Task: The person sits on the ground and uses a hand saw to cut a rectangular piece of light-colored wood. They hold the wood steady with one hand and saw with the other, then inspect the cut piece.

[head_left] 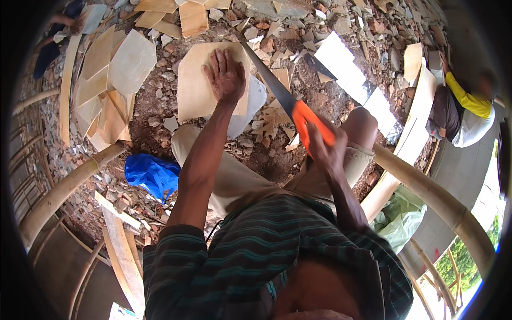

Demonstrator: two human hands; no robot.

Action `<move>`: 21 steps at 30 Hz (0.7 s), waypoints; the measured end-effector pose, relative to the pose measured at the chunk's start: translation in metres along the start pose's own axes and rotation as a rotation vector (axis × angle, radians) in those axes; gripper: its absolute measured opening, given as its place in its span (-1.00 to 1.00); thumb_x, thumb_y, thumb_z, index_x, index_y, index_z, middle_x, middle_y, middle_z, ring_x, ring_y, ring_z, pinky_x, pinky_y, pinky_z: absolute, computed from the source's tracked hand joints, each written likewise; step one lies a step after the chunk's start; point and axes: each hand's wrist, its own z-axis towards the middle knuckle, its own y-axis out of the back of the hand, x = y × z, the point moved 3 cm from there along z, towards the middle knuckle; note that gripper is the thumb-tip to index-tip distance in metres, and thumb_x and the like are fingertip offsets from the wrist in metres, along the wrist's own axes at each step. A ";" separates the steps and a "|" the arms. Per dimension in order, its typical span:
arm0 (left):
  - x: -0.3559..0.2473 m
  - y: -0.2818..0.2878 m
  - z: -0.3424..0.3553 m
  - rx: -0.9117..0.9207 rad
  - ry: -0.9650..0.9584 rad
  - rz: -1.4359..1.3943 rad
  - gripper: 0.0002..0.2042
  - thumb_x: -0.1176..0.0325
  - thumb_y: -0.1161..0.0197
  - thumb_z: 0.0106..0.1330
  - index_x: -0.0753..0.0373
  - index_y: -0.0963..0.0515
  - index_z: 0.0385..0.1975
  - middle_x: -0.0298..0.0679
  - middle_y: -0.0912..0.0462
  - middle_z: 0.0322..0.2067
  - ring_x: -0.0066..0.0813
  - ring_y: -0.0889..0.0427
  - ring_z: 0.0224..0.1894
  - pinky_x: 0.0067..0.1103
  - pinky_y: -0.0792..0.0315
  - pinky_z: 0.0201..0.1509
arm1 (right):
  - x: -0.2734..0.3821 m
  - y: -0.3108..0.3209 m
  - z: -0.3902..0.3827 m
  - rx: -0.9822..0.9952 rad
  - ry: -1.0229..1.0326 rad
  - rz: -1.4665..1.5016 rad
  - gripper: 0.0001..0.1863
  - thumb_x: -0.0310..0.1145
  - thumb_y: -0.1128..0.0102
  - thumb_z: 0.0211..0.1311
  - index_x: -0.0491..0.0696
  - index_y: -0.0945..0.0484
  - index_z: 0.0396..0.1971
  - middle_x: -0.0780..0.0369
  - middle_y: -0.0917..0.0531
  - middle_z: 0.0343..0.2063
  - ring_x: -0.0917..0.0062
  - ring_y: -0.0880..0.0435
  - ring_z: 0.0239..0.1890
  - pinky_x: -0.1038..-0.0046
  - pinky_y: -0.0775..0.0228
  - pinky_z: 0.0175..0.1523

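Observation:
My left hand (224,77) lies flat, fingers spread, on a thin tan board (194,80) with clipped corners. My right hand (324,145) is wrapped round the orange handle of a hand saw (274,88). The dark blade slants up and left from the handle, alongside the board's right edge. Whether its teeth touch the edge I cannot tell. Beneath the board, a grey sheet (252,109) sticks out at the lower right. Small tan offcuts (276,118) lie in a heap below the blade, between my knees.
Several tan and grey boards (133,56) are stacked at left, above a blue bag (152,175). Bamboo poles (432,200) cross both sides. White panels (341,66) lie on the rubble at right. Another person (469,112) sits far right; someone's hand (66,20) shows top left.

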 end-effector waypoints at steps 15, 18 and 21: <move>0.001 -0.001 0.002 -0.036 -0.006 -0.028 -0.49 0.17 0.06 0.44 0.25 -0.26 0.33 -0.06 -0.18 0.38 -0.08 0.01 0.48 0.02 0.25 0.46 | -0.007 -0.020 0.025 0.068 0.114 -0.041 -0.60 -0.21 -0.13 0.34 -0.18 -0.58 0.03 0.09 -0.71 -0.31 0.52 -0.67 -0.34 0.50 -0.51 -0.27; 0.001 -0.003 0.003 -0.039 -0.010 -0.036 -0.50 0.17 0.06 0.44 0.25 -0.27 0.33 -0.07 -0.18 0.39 -0.09 0.01 0.48 0.01 0.27 0.47 | -0.006 -0.015 0.019 0.007 0.158 -0.023 -0.58 -0.19 -0.14 0.33 -0.18 -0.58 0.03 0.11 -0.71 -0.34 0.55 -0.65 -0.37 0.51 -0.49 -0.30; 0.002 -0.005 0.001 -0.024 0.012 -0.017 -0.49 0.17 0.07 0.44 0.25 -0.26 0.33 -0.07 -0.18 0.39 -0.09 0.02 0.48 0.00 0.28 0.47 | -0.010 0.004 -0.006 0.004 0.077 0.049 -0.57 -0.20 -0.16 0.32 -0.20 -0.57 0.03 0.17 -0.72 -0.32 0.59 -0.64 -0.39 0.53 -0.48 -0.28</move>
